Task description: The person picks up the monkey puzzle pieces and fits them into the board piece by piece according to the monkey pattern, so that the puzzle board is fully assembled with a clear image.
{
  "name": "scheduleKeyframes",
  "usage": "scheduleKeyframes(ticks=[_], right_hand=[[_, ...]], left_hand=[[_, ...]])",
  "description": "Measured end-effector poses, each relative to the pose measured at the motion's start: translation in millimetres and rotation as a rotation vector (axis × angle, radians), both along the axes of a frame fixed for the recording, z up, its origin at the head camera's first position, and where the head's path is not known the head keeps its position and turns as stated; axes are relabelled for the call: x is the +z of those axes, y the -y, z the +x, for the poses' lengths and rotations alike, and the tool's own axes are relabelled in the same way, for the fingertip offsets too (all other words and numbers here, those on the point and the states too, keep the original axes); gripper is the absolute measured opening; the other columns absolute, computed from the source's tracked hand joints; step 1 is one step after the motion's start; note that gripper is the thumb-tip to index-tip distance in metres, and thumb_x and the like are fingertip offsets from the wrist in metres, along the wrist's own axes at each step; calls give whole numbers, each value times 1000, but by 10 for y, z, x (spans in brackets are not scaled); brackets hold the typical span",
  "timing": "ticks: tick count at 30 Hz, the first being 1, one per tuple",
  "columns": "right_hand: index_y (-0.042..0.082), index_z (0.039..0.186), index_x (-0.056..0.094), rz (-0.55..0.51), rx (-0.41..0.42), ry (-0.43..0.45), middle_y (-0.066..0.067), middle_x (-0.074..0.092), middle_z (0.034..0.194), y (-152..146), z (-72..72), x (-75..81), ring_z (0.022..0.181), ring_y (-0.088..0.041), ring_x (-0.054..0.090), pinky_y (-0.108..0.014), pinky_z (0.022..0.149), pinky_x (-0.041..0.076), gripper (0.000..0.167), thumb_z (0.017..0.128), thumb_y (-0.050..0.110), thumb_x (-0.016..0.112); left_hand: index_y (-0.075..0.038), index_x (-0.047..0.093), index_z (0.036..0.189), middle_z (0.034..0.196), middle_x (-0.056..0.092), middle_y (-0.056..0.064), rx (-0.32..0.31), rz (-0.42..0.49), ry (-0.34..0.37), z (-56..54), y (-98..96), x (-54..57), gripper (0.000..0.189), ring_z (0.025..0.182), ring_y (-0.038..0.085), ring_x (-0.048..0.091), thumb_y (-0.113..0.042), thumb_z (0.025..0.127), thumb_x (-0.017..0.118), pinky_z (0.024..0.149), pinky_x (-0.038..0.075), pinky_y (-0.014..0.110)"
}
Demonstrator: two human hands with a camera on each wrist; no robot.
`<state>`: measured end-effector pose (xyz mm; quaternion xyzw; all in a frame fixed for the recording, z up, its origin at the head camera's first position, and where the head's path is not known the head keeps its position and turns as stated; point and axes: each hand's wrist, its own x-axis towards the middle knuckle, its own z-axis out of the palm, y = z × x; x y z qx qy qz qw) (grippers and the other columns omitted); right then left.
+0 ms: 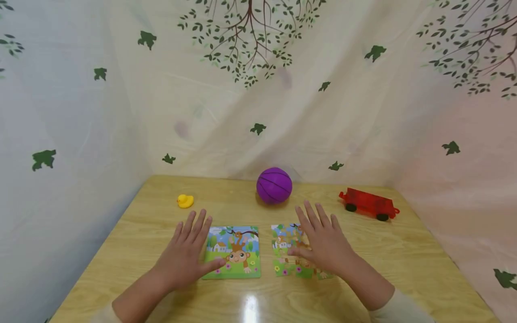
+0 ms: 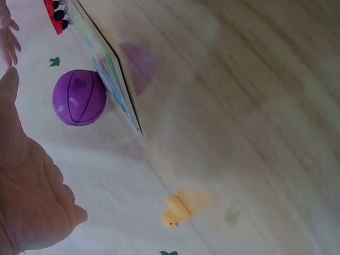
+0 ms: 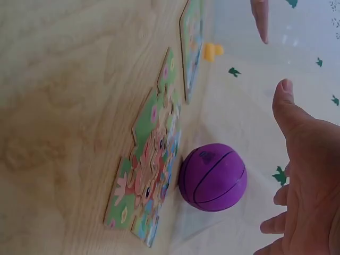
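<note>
My left hand [image 1: 185, 253] is held above the left edge of a monkey picture board [image 1: 238, 244], fingers straight and thumb spread over the picture. To the right lies a jigsaw puzzle [image 1: 282, 251] of the same monkey scene, its pieces loosely placed with gaps and uneven edges. Over its right part my right hand [image 1: 327, 244] hovers, fingers spread and straight, hiding some pieces in the head view. In the right wrist view the puzzle pieces [image 3: 146, 122] lie flat on the table, apart from the right hand [image 3: 313, 180]. Neither hand holds anything.
Behind the puzzle sits a purple ball [image 1: 274, 185]. A yellow rubber duck [image 1: 185, 201] stands at the back left of the wooden table [image 1: 133, 233], and a red toy wagon [image 1: 369, 204] at the back right. A leaf-patterned cloth [image 1: 210, 116] hangs behind and at the sides.
</note>
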<state>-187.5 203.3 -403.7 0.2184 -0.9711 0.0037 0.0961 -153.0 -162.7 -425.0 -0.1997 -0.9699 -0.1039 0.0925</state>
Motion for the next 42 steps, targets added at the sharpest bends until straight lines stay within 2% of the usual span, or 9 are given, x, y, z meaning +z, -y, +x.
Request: scheduleKeyframes(ticks=[4, 9, 13, 17, 23, 27, 31, 37, 42], right_hand=[[18, 158, 20, -10, 46, 38, -11, 20, 164, 19, -164, -18, 150, -39, 14, -68, 113, 24, 98, 84, 74, 53], [9, 144, 48, 0, 150, 101, -14, 49, 147, 43, -422, -86, 138, -37, 42, -58, 109, 38, 70, 90, 51, 64], [8, 136, 56, -1, 222, 176, -9, 59, 137, 78, -616, -154, 129, -32, 52, -50, 105, 46, 52, 92, 34, 68], [8, 131, 61, -12, 285, 230, -7, 62, 131, 130, -735, -200, 125, -29, 55, -48, 103, 48, 46, 92, 31, 69], [12, 121, 68, 26, 340, 221, -2, 68, 120, 192, -815, -267, 115, -24, 58, -44, 97, 51, 37, 91, 34, 69], [12, 115, 71, 56, 375, 197, -1, 69, 113, 229, -853, -314, 108, -22, 59, -40, 93, 52, 32, 89, 32, 71], [13, 108, 73, 98, 406, 155, 0, 70, 106, 259, -884, -331, 101, -20, 60, -37, 88, 53, 26, 89, 31, 72], [16, 103, 73, 160, 385, 134, 2, 69, 103, 283, -909, -355, 99, -18, 60, -35, 87, 54, 21, 91, 32, 70], [16, 98, 72, 146, 357, 100, 4, 68, 97, 312, -898, -340, 94, -15, 59, -32, 84, 54, 20, 90, 34, 70]], left_hand=[[-10, 12, 158, 166, 0, 9, -19, -5, 31, -53, 54, -37, 106, 153, 32, 0, -77, 85, 49, 120, 13, 61], [-4, 20, 156, 165, 9, 12, -50, -27, 108, -66, 104, -69, 104, 151, 35, 10, -72, 85, 55, 120, 18, 59], [0, 30, 152, 162, 20, 17, -81, -37, 182, -80, 112, -88, 99, 149, 38, 18, -66, 85, 60, 119, 22, 59], [1, 35, 150, 160, 26, 18, -95, -55, 237, -101, 116, -122, 94, 148, 39, 23, -64, 86, 61, 118, 23, 58], [1, 36, 149, 158, 31, 18, -140, -84, 307, -96, 143, -149, 88, 147, 39, 26, -54, 87, 66, 118, 24, 58], [0, 38, 149, 157, 33, 17, -137, -104, 350, -72, 158, -138, 85, 147, 38, 26, -52, 88, 66, 119, 24, 57], [1, 39, 148, 157, 34, 17, -138, -115, 359, -62, 168, -116, 84, 147, 38, 27, -52, 88, 66, 119, 24, 57], [2, 42, 145, 155, 36, 20, -153, -92, 361, -60, 165, -107, 84, 145, 40, 29, -50, 86, 69, 117, 27, 58], [2, 42, 145, 155, 36, 20, -159, -84, 364, -65, 159, -103, 83, 145, 40, 30, -50, 86, 69, 117, 28, 57]])
